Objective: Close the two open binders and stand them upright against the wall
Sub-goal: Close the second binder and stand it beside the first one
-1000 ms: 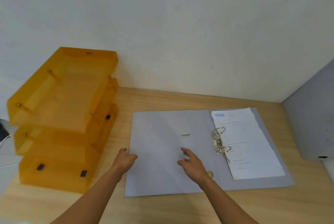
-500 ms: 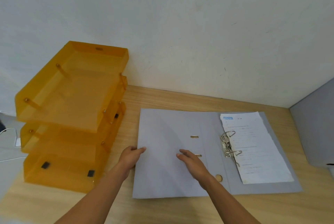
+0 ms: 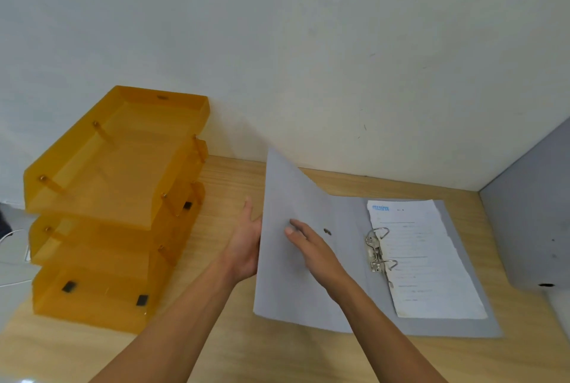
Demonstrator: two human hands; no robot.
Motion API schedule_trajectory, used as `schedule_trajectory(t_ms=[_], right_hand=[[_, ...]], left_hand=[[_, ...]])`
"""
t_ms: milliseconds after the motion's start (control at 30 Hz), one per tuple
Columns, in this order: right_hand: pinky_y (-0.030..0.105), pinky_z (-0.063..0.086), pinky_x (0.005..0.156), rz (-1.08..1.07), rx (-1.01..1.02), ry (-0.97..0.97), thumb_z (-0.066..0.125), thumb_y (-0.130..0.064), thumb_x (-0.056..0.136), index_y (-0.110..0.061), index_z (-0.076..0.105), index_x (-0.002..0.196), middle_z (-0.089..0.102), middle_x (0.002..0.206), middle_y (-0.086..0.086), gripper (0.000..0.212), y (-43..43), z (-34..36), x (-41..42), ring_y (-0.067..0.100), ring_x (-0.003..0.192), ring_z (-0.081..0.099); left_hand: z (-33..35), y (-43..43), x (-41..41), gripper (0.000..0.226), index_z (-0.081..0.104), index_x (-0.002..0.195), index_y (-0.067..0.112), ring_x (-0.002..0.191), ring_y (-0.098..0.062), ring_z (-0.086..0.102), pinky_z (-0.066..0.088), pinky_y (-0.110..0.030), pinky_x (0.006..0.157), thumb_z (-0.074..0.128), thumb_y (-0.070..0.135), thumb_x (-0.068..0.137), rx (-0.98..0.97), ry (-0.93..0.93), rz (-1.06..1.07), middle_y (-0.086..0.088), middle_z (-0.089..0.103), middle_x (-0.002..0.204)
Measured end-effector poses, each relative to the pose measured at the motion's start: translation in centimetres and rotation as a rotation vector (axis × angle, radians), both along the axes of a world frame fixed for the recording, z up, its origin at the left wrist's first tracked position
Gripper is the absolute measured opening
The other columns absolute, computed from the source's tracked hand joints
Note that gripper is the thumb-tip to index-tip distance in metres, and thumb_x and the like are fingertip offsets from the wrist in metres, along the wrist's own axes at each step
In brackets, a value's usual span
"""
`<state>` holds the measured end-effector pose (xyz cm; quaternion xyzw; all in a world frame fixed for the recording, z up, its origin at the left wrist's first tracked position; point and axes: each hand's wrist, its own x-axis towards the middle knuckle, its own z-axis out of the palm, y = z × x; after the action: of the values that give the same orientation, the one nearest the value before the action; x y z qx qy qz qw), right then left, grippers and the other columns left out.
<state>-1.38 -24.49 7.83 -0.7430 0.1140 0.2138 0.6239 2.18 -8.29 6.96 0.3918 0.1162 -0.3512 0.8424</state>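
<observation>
A grey lever-arch binder (image 3: 348, 296) lies open on the wooden desk, with white papers (image 3: 425, 262) on its right half and a metal ring mechanism (image 3: 377, 251) at the spine. Its left cover (image 3: 290, 197) is lifted and tilts up off the desk. My left hand (image 3: 245, 243) grips the cover's left edge from behind. My right hand (image 3: 311, 248) rests flat on the cover's inner face, fingers spread. A second grey binder (image 3: 530, 219) stands closed at the right edge against the side.
An orange three-tier letter tray (image 3: 114, 206) stands at the left on the desk (image 3: 222, 185). The white wall (image 3: 308, 58) runs behind. White cables (image 3: 12, 237) lie beyond the desk's left edge.
The binder's left cover has risen from flat to tilted up. My left hand moved under its edge and lifted it; my right hand followed along the inner face.
</observation>
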Motion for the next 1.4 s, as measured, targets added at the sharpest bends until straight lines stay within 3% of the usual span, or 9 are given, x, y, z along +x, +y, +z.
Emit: schedule_trajectory(t_ms=[167, 333, 433, 567, 833, 933, 1067, 1233, 1400], right_hand=[[0.045, 0.039, 0.112, -0.052, 0.009, -0.028, 0.055, -0.071, 0.082, -0.039, 0.038, 0.150, 0.042, 0.153, -0.013, 0.076, -4.2, 3.4, -1.0, 0.010, 0.136, 0.042], [0.029, 0.048, 0.084, -0.054, 0.040, -0.034, 0.051, -0.070, 0.085, -0.044, 0.038, 0.148, 0.047, 0.144, -0.021, 0.070, -10.3, 6.3, -2.5, 0.007, 0.132, 0.045], [0.044, 0.053, 0.097, -0.049, -0.031, -0.001, 0.061, -0.055, 0.086, -0.038, 0.050, 0.139, 0.064, 0.131, -0.012, 0.057, -14.5, 7.2, -3.3, 0.014, 0.119, 0.061], [0.046, 0.059, 0.087, 0.020, -0.119, 0.108, 0.057, -0.024, 0.090, -0.027, 0.057, 0.130, 0.072, 0.115, 0.001, 0.041, -19.2, 7.7, -4.2, 0.024, 0.102, 0.070], [0.048, 0.054, 0.099, -0.035, 0.159, 0.136, 0.061, -0.005, 0.091, -0.010, 0.067, 0.122, 0.075, 0.116, 0.008, 0.031, -26.0, 6.0, -4.0, 0.029, 0.108, 0.071], [0.042, 0.056, 0.094, -0.091, 0.253, 0.155, 0.066, -0.003, 0.089, -0.007, 0.066, 0.122, 0.075, 0.117, 0.010, 0.033, -29.0, 3.6, -4.6, 0.028, 0.107, 0.072], [0.042, 0.057, 0.091, -0.295, -0.085, 0.090, 0.071, -0.003, 0.085, -0.007, 0.066, 0.117, 0.075, 0.115, 0.011, 0.033, -32.4, -0.8, -5.4, 0.027, 0.100, 0.072], [0.029, 0.049, 0.074, -0.286, -0.409, 0.115, 0.076, -0.012, 0.080, -0.014, 0.044, 0.134, 0.065, 0.119, 0.006, 0.063, -35.7, -5.3, -6.0, 0.022, 0.098, 0.063], [0.037, 0.043, 0.106, -0.176, -0.507, 0.187, 0.082, -0.022, 0.075, -0.013, 0.036, 0.150, 0.050, 0.143, 0.015, 0.088, -36.0, -9.0, -6.4, 0.031, 0.129, 0.051]], left_hand=[[2.2, -8.0, -0.8, 0.058, 0.066, 0.133, 0.017, 0.124, -0.027, 0.065, 0.052, -0.045, 0.103, 0.030, 0.052, 0.104, 0.151, -0.121, -0.067, -0.011, 0.068, 0.134], [1.6, -14.6, -1.9, 0.061, 0.033, 0.156, 0.037, 0.151, -0.011, 0.027, 0.025, -0.056, 0.121, 0.037, 0.061, 0.100, 0.334, -0.218, -0.205, 0.009, 0.032, 0.164], [0.4, -17.2, -2.5, 0.071, 0.010, 0.157, 0.050, 0.150, -0.008, 0.022, 0.018, -0.059, 0.122, 0.046, 0.059, 0.097, 0.384, -0.210, -0.205, 0.015, 0.016, 0.168], [-1.4, -19.0, -2.6, 0.079, 0.007, 0.158, 0.046, 0.153, -0.018, 0.019, 0.020, -0.059, 0.119, 0.054, 0.054, 0.096, 0.489, -0.181, -0.193, 0.015, 0.011, 0.168], [-4.5, -19.3, -3.7, 0.080, 0.016, 0.161, 0.029, 0.149, -0.028, 0.031, 0.031, -0.055, 0.113, 0.057, 0.051, 0.096, 0.690, -0.033, -0.060, 0.001, 0.028, 0.165], [-5.4, -19.3, -4.1, 0.075, 0.025, 0.158, 0.023, 0.120, -0.025, 0.055, 0.047, -0.043, 0.093, 0.062, 0.041, 0.096, 0.742, 0.000, 0.007, -0.004, 0.048, 0.151], [-5.8, -20.0, -4.8, 0.048, 0.055, 0.137, 0.016, 0.088, -0.010, 0.066, 0.049, -0.028, 0.062, 0.068, 0.033, 0.094, 0.758, 0.035, -0.062, 0.008, 0.069, 0.106], [-6.1, -22.5, -5.0, 0.038, 0.059, 0.125, 0.013, 0.080, -0.009, 0.069, 0.051, -0.024, 0.054, 0.072, 0.027, 0.092, 0.817, 0.024, -0.092, 0.006, 0.072, 0.098], [-6.6, -23.6, -4.5, 0.043, 0.061, 0.128, 0.006, 0.089, -0.023, 0.072, 0.054, -0.025, 0.057, 0.075, 0.020, 0.089, 0.895, 0.006, -0.121, -0.011, 0.073, 0.119]])
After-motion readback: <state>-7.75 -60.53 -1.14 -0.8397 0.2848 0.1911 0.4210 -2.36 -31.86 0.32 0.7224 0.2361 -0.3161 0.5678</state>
